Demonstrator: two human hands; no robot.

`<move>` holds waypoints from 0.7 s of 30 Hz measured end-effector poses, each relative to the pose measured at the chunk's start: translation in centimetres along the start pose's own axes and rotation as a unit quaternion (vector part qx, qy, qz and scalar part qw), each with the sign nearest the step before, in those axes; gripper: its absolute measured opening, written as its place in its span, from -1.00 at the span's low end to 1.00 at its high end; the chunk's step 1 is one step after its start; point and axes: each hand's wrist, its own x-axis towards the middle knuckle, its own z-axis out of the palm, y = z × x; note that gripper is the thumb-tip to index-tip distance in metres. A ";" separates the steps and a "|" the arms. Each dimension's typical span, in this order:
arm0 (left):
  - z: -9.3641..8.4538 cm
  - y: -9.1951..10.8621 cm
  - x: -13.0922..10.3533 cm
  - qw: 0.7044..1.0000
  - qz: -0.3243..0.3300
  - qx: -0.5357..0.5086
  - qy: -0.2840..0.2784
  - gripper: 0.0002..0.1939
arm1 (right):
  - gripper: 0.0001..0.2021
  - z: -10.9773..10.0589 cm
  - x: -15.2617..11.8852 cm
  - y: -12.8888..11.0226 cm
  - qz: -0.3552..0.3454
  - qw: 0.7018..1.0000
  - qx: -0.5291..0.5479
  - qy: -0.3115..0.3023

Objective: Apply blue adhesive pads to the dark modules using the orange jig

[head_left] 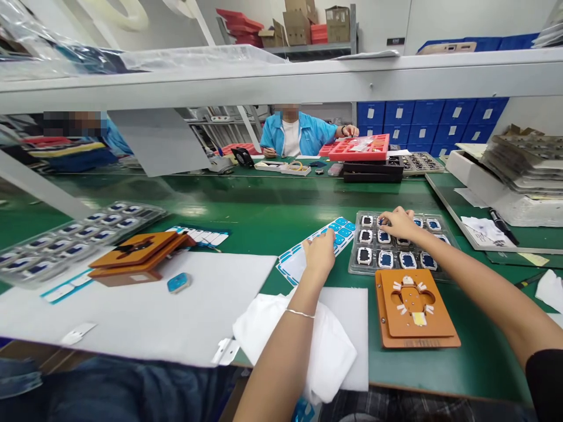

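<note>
My left hand [319, 256] is closed, its fingertips at the upper edge of a sheet of blue stickers [344, 230], which lies aslant on the green table. My right hand [399, 225] reaches over a clear plastic tray [354, 262] holding rows of small square watch cases [386, 259]. Its thumb and fingers pinch at a case in the back row; the hand partly hides that case. In front of the tray sits an orange fixture [411, 331] with a shaped recess. A white cloth [336, 346] lies under my left forearm.
At left are a second tray of cases [65, 243], another orange fixture [127, 275] and a loose blue-faced piece [177, 283] on a white mat [176, 322]. A marker [502, 225] lies at right. A person in blue [303, 136] sits opposite, beneath an overhead shelf [308, 85].
</note>
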 end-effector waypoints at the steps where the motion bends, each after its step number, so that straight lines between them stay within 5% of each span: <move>1: -0.1 0.2 -0.2 1.000 0.008 -0.006 0.009 -0.71 | -0.71 -0.1 0.0 -0.3 -0.008 1.000 0.000 0.008; 5: -0.8 1.0 -1.5 0.995 0.068 -0.053 0.060 -0.76 | -0.77 -0.6 -0.8 -2.3 -0.117 0.992 0.029 -0.021; 9: -1.1 2.6 -4.7 0.968 0.200 -0.118 0.097 -0.89 | -0.84 -0.3 -1.7 -4.0 -0.195 0.976 0.077 -0.063; 14: -0.9 4.4 -8.4 0.824 0.503 -0.242 0.099 -0.86 | -0.83 0.1 -1.4 -4.2 -0.170 0.970 0.171 -0.035; 21: -0.1 5.1 -9.0 0.803 0.579 -0.142 0.004 -0.82 | -0.69 -1.8 -5.4 -2.9 -0.133 0.940 0.313 0.037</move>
